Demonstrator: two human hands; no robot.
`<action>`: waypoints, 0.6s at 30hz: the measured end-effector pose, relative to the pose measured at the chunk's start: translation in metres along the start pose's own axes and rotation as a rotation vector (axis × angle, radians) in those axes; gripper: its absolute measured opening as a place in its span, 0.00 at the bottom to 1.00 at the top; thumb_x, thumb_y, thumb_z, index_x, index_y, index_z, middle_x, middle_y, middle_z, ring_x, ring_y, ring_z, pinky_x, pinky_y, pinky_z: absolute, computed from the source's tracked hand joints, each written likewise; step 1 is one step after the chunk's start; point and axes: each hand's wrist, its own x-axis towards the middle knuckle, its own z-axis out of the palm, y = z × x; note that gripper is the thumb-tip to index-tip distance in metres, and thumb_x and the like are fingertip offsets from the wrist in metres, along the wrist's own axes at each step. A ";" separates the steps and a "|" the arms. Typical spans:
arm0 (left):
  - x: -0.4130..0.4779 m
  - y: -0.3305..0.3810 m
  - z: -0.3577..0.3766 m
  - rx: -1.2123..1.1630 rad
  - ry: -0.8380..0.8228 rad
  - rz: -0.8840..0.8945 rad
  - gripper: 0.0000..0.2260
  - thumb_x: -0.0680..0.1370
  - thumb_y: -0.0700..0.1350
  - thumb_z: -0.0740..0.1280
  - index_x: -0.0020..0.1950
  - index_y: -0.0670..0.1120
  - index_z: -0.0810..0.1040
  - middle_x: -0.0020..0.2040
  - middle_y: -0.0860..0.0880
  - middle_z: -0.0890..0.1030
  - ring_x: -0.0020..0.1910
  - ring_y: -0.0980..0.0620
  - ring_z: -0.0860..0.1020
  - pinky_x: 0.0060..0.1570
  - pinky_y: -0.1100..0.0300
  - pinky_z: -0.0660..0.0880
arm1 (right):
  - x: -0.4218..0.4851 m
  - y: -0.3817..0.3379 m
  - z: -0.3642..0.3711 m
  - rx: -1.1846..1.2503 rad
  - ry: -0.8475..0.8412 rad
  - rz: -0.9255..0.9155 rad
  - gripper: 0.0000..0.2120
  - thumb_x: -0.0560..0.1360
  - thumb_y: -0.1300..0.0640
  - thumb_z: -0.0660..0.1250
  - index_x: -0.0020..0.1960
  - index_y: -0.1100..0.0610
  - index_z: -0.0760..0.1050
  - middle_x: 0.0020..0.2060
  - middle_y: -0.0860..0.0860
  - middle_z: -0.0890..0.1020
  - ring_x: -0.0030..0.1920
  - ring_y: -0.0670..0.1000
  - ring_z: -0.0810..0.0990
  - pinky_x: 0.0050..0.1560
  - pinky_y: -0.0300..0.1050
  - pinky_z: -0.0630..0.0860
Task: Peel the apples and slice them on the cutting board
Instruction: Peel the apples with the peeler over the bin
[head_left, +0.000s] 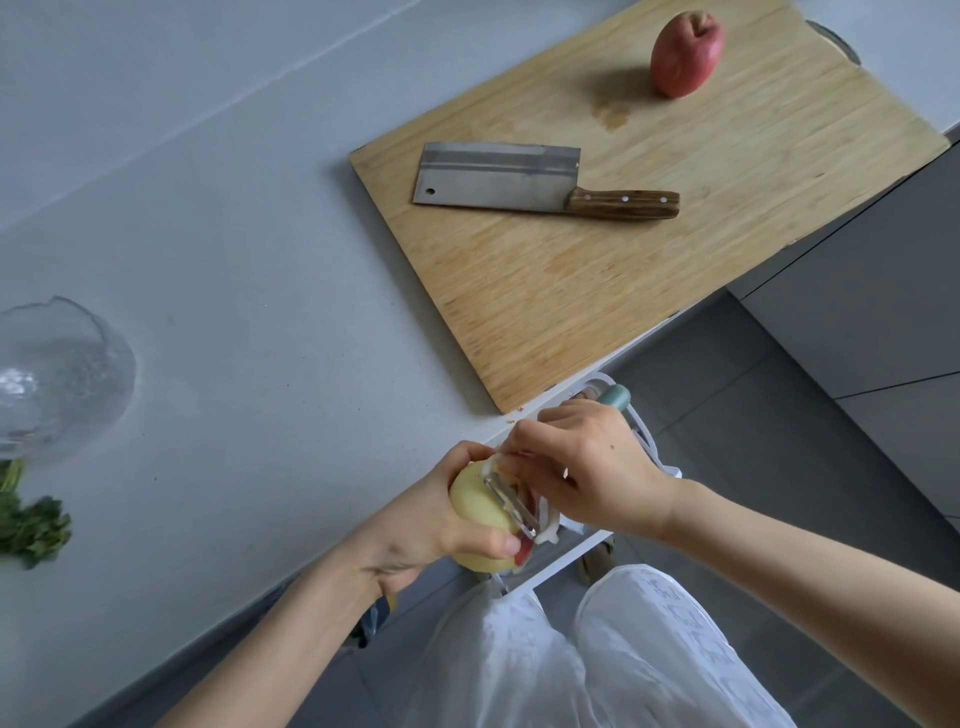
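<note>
While the left hand (415, 525) curls its fingers round the pale apple (475, 496), thumb pressed on the fruit's near side, the right hand (587, 467) closes its fingers round the handle of a peeler (511, 506) and holds the metal blade flat against the fruit. This grip hangs just off the near edge of the counter (234, 234), above a white frame (571, 553). The peeler's long axis runs from the blade at the apple away past the right knuckles, where its teal end (615, 397) sticks out. The blade lies slantwise across the apple, which is bare and yellowish apart from a red patch of skin just under the blade; a strip of peel (545, 527) dangles beside it.

Beyond the grip lies the cutting board (597, 291). On it a cleaver (498, 179) lies flat, blade to the left and wooden handle to the right. Further off and to the right stands a red apple (685, 54), its stem dimple turned up and away. Well to the left of the grip sit a glass bowl (62, 374) and some green herbs (31, 525)
</note>
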 end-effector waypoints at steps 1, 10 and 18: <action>0.000 0.000 0.000 0.009 0.001 0.003 0.38 0.52 0.43 0.77 0.60 0.45 0.70 0.47 0.47 0.81 0.46 0.50 0.80 0.52 0.49 0.78 | 0.000 -0.001 0.000 0.008 0.002 -0.001 0.15 0.78 0.53 0.59 0.38 0.60 0.76 0.24 0.50 0.72 0.27 0.51 0.67 0.29 0.42 0.64; -0.008 0.005 -0.004 -0.052 0.002 0.075 0.32 0.53 0.42 0.77 0.55 0.51 0.72 0.50 0.49 0.79 0.45 0.52 0.80 0.39 0.58 0.77 | -0.035 0.031 0.005 -0.074 -0.033 0.209 0.09 0.74 0.58 0.64 0.36 0.59 0.74 0.23 0.48 0.71 0.26 0.48 0.66 0.28 0.38 0.62; -0.001 0.008 0.000 -0.030 0.023 0.101 0.34 0.53 0.41 0.78 0.57 0.54 0.71 0.52 0.46 0.79 0.47 0.50 0.80 0.47 0.51 0.79 | -0.010 -0.004 -0.008 0.011 0.114 0.226 0.10 0.74 0.55 0.60 0.39 0.58 0.75 0.25 0.48 0.74 0.28 0.47 0.68 0.29 0.39 0.64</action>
